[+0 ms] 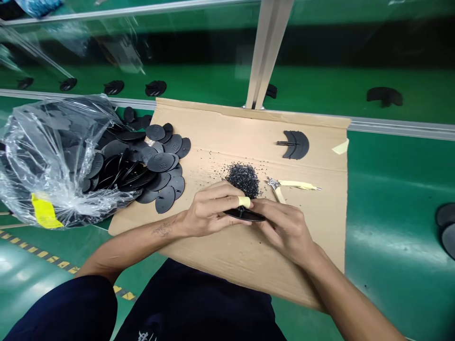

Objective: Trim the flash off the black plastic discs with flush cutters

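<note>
Between my two hands, over the cardboard sheet, is a black oval plastic disc (pixel 245 215) seen nearly edge-on. My left hand (pixel 215 208) grips its left side, with yellow tape wrapped round one finger. My right hand (pixel 284 225) pinches its right end; the fingertips are partly hidden. Just beyond the hands lies a heap of small black plastic scraps (pixel 243 179). To the right of the heap rest cutting pliers (pixel 284 184) with yellow-wrapped handles, their jaws pointing toward it.
At left, a clear plastic bag (pixel 53 156) spills many black discs (pixel 161 162) onto the cardboard (pixel 213 255). A black crescent-shaped part (pixel 297 145) lies at the cardboard's back right. Behind it stands a metal post (pixel 268 52). More dark parts (pixel 448 227) sit at the far right.
</note>
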{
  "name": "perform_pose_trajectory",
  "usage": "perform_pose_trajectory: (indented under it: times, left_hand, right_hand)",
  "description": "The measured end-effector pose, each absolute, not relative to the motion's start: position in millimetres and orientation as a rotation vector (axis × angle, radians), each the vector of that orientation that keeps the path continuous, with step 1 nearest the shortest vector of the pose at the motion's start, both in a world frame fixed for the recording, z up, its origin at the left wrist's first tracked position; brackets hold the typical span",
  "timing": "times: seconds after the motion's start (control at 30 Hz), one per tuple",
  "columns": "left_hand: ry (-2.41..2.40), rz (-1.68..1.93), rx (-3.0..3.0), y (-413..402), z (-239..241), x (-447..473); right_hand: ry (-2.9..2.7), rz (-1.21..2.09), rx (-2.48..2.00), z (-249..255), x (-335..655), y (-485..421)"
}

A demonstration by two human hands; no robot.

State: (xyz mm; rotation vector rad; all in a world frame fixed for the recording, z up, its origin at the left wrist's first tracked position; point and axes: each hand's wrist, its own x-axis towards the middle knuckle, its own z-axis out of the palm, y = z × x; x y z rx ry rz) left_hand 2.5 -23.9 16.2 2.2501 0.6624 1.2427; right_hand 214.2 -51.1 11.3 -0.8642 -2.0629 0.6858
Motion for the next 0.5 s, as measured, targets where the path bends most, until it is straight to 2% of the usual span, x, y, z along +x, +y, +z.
perform_pose_trajectory:
  times: [0.5]
  left_hand:
    - [0.653, 1.308, 2.194, -28.6, 17.0, 5.9]
  right_hand:
    - [-2.052, 0.718, -0.854, 12.4, 213.6, -52.5]
